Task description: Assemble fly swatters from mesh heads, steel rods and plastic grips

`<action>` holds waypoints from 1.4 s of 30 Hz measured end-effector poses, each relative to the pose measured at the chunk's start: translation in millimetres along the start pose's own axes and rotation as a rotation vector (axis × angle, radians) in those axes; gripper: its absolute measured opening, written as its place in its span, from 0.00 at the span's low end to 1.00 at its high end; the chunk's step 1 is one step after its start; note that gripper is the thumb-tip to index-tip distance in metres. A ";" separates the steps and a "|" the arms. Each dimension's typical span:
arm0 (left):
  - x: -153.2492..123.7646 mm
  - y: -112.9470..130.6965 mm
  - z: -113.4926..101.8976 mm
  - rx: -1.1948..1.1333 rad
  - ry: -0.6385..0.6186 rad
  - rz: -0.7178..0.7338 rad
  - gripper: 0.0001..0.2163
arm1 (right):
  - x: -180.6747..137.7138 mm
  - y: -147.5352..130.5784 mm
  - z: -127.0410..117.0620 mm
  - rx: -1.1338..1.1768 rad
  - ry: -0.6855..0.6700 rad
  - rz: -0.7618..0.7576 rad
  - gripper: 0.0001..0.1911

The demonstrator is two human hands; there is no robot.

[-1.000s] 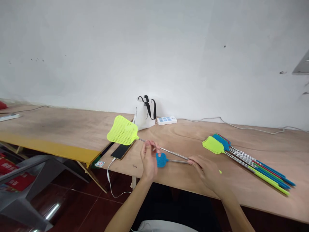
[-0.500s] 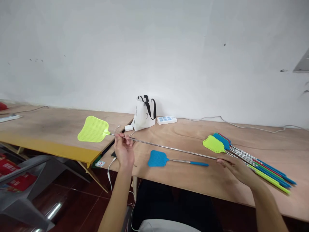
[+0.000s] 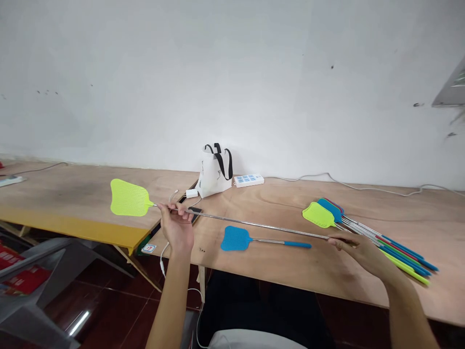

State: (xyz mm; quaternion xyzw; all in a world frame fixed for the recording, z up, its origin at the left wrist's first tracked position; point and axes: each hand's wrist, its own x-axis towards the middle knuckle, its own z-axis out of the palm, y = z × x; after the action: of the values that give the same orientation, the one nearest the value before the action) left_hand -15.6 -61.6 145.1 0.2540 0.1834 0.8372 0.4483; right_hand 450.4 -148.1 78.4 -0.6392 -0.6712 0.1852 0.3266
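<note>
You have the yellow-green swatter (image 3: 232,219) up above the bench (image 3: 276,203), stretched sideways with its mesh head (image 3: 130,198) out to the left. Your left hand (image 3: 178,230), palm turned up, pinches the slim metal rod (image 3: 276,228) just behind the head, thumb and fingers lightly curled. Your right hand (image 3: 363,252) is wrapped around the other end, and its fingers hide how that end is shaped. Expect the swatter to feel light, though its length should make the head dip if only the far end is held. The head looks like thin, flexible plastic that would bend rather than break; the rod seems stiff but slender, probably smooth enough to slide or turn in a loose pinch, and a sideways load might kink it. The safest holds are likely the covered end and the rod close to the head. The blue swatter (image 3: 237,238) lies on the bench, nearer you than the rod, and the swatter pile (image 3: 363,230) rests beside your right hand
</note>
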 end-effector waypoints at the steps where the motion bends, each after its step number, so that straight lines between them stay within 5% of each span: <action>1: 0.5 -0.9 -1.0 0.000 0.001 0.009 0.21 | -0.6 -2.2 0.2 0.004 -0.004 0.002 0.26; 22: 2.7 -16.2 -7.9 0.038 0.096 0.108 0.24 | -11.4 -35.3 -1.8 -0.013 -0.010 -0.049 0.22; 33: -36.5 -56.1 12.3 0.077 0.077 0.079 0.23 | 2.9 -64.7 41.1 0.006 0.040 -0.215 0.23; 39: -100.6 -102.2 21.5 0.213 -0.006 -0.187 0.24 | 5.2 -98.9 82.5 0.007 -0.040 -0.302 0.19; 42: -128.3 -116.4 22.4 0.245 -0.025 -0.197 0.25 | 5.9 -106.7 100.4 0.036 -0.032 -0.348 0.20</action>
State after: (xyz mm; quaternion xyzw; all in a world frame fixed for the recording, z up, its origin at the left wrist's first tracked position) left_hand 134.3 -106.3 67.3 0.2979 0.3027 0.7574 0.4960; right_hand 304.2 -137.5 78.6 -0.5043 -0.7734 0.1478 0.3545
